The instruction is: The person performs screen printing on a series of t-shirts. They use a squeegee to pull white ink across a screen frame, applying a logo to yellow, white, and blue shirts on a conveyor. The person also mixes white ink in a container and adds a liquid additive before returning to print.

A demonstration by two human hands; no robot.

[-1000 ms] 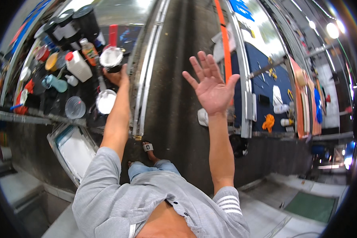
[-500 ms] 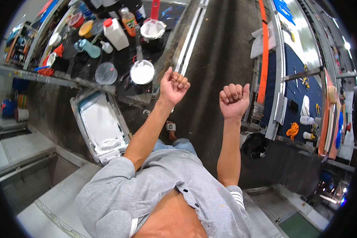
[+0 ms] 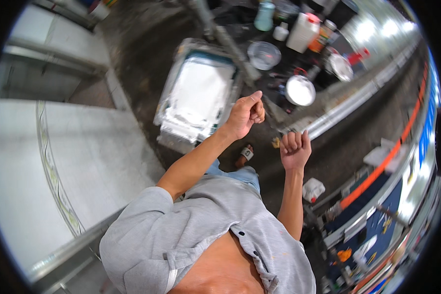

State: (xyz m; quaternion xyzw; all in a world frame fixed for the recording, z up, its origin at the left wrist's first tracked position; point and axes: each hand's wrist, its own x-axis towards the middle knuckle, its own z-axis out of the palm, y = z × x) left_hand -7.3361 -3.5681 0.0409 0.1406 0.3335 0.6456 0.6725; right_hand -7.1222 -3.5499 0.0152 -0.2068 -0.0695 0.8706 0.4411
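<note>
My left hand (image 3: 247, 115) is raised in front of me, fingers curled in and thumb pointing up, with nothing seen in it. It hovers beside the white-coated frame (image 3: 201, 93), a shallow rectangle with a teal inner edge, and does not appear to grip it. Lower and to the right, my right hand (image 3: 296, 151) forms a loose fist, also with nothing visible inside. The closest things ahead of both hands are a tub of white paint-like stuff (image 3: 300, 90) and a clear plastic bowl (image 3: 264, 55) on a dark bench.
On the bench stand a white jug with a red cap (image 3: 304, 33), an orange-labelled bottle (image 3: 322, 36) and a lined bucket (image 3: 339, 67). A metal rail (image 3: 348, 112) runs along the floor side. At right lies a white container (image 3: 313, 189) near an orange strip (image 3: 372, 179). A tiled ledge (image 3: 83, 157) fills the left.
My view and body have turned left, so the white-coated frame and bench now sit further right. Both hands stay raised with fingers curled; the left has moved down and right in the picture.
</note>
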